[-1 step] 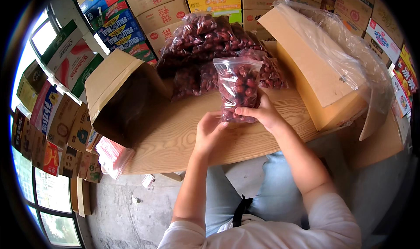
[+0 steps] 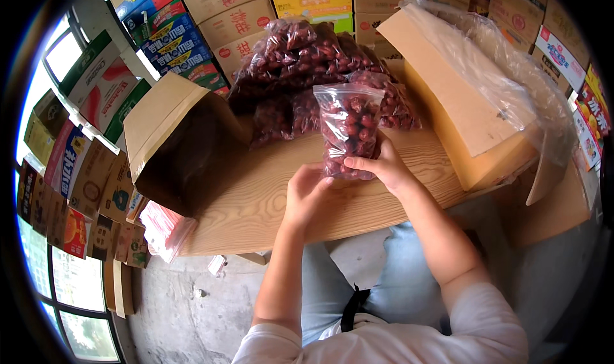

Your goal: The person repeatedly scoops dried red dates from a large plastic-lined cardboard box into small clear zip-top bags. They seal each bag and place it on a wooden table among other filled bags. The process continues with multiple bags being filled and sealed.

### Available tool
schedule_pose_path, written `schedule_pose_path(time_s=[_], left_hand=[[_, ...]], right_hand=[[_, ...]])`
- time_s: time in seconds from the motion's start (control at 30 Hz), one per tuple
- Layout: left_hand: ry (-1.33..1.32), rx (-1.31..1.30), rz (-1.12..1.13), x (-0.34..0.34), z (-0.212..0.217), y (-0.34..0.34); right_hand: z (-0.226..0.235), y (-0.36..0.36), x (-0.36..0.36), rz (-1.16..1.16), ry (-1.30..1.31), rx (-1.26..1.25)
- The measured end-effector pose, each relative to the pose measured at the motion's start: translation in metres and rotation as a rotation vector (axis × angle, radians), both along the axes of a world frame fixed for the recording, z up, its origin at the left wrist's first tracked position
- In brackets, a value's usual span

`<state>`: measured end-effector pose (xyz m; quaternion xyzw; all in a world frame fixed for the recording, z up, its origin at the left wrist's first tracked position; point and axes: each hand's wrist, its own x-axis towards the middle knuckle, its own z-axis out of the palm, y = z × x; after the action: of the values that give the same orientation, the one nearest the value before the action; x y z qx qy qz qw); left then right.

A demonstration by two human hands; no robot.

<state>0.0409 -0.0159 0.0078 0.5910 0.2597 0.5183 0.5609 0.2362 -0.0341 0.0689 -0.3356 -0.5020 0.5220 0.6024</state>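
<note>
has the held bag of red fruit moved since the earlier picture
No, not noticeably: the bag of red fruit shows no clear shift either way against the wooden table.

Zip bag (image 2: 350, 126) — clear, glossy plastic

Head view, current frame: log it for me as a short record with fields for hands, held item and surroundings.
Right hand: right hand grips the clear bag at its lower right
Left hand: left hand at the bag's lower left; firm grip cannot be told
Held item: upright, filled with dark red fruit; seal state unclear
Surface: wood-grain table
Behind: heap of filled fruit bags
Left side: open carton; flat plastic bags at the table edge
Right side: larger carton with clear plastic film
</note>
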Motion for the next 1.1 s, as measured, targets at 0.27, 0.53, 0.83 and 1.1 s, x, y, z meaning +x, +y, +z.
schedule_pose_path(time_s=[0.27, 0.53, 0.83, 1.1], left_hand=[[0.097, 0.024, 0.000, -0.002, -0.003, 0.001], [-0.019, 0.044, -0.005, 0.002, 0.003, -0.005], [0.282, 0.420, 0.085, -0.001, 0.001, -0.002], [0.054, -0.015, -0.037, 0.004, 0.004, -0.007]], right_hand=[[-0.013, -0.012, -0.005, 0.000, 0.125, -0.058], [-0.011, -0.020, -0.007, -0.030, 0.088, -0.035], [-0.020, -0.020, -0.011, -0.105, 0.156, -0.005], [-0.022, -0.019, -0.006, -0.094, 0.181, -0.075]])
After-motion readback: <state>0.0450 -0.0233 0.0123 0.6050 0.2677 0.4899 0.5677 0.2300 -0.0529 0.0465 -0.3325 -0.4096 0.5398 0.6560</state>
